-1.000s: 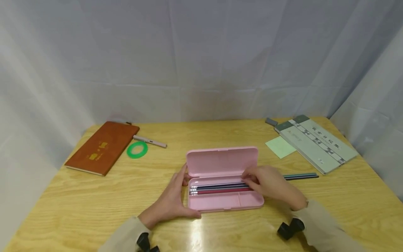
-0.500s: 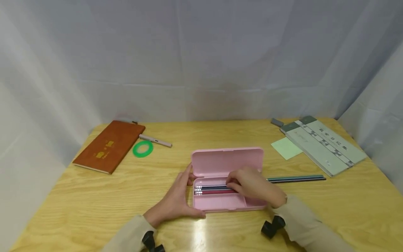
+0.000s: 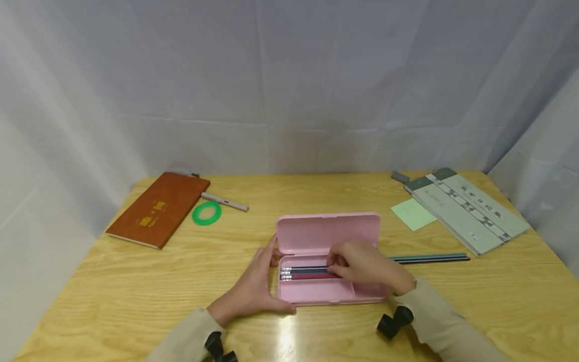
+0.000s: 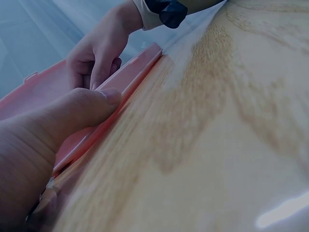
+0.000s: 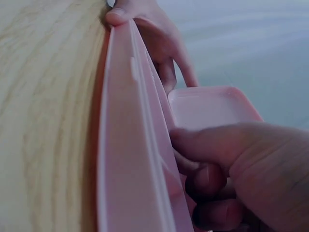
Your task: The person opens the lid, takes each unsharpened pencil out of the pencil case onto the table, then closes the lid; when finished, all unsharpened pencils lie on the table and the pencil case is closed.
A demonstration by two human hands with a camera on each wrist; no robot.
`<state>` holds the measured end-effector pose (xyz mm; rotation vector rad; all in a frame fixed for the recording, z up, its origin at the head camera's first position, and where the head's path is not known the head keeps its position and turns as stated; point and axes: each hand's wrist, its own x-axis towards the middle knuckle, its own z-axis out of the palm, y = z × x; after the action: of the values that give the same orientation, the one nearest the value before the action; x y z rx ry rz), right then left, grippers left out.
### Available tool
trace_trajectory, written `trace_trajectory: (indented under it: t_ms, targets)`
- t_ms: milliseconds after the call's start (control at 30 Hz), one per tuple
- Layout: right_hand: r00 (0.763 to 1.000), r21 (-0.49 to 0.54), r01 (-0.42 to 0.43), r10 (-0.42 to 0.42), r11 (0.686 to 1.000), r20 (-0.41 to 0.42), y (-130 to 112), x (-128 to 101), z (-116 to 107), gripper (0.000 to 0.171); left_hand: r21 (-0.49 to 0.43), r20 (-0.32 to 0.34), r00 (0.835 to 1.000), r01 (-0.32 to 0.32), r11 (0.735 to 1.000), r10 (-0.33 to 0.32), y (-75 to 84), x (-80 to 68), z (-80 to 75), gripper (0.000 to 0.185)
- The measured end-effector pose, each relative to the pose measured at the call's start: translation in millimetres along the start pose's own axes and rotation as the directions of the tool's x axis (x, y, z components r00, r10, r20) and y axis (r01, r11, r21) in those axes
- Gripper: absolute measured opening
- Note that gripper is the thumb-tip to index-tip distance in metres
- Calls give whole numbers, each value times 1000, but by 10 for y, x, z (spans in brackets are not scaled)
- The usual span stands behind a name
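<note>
A pink pencil case (image 3: 316,290) lies with its lid (image 3: 327,234) raised toward the back. Several pencils (image 3: 309,275), dark and red with silvery ends to the left, lie in its rear compartment. My left hand (image 3: 253,284) grips the case's left end, thumb at the front edge, other fingers round the back corner. Curled over the pencils, my right hand (image 3: 362,264) pinches at them with thumb and fingertips; which pencil it holds is hidden. In the right wrist view, the right hand (image 5: 251,169) is inside the case, above its front wall.
Teal and dark pencils (image 3: 434,258) lie on the table right of the case. At left are a brown notebook (image 3: 158,211), a pen (image 3: 226,202) and a green ring (image 3: 206,213). At right are a pale green notebook (image 3: 470,211), sticky notes (image 3: 413,214) and a grey eraser (image 3: 400,176).
My right hand has moved left along the pencils, from the case's right end toward its middle. My left hand keeps its grip. The whole view has shifted slightly.
</note>
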<state>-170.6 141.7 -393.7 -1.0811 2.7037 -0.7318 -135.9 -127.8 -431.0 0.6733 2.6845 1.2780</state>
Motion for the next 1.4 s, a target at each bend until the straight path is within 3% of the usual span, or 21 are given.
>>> trace_trajectory:
  t_ms: [167, 433, 800, 967, 1233, 1400]
  targets:
    - [999, 79, -13, 10, 997, 38, 11, -27, -48, 6, -8, 6, 1000, 6, 1000, -5, -2, 1, 4, 148]
    - [999, 43, -22, 20, 999, 46, 5, -5, -36, 8, -12, 6, 1000, 14, 1000, -14, 15, 1, -8, 147]
    - [999, 118, 20, -14, 993, -48, -9, -72, -51, 5, -15, 5, 1000, 21, 1000, -21, 16, -4, -4, 148]
    - [993, 137, -21, 37, 990, -114, 70, -337, -182, 4, -5, 2, 1000, 11, 1000, -11, 9, -1, 0, 148]
    - [960, 87, -67, 88, 994, -266, 558, -1073, -392, 11, -12, 6, 1000, 14, 1000, -14, 21, 4, 22, 149]
    - [961, 51, -140, 148, 989, -235, 799, -1420, -487, 10, -21, -6, 1000, 18, 1000, -18, 21, 8, 16, 148]
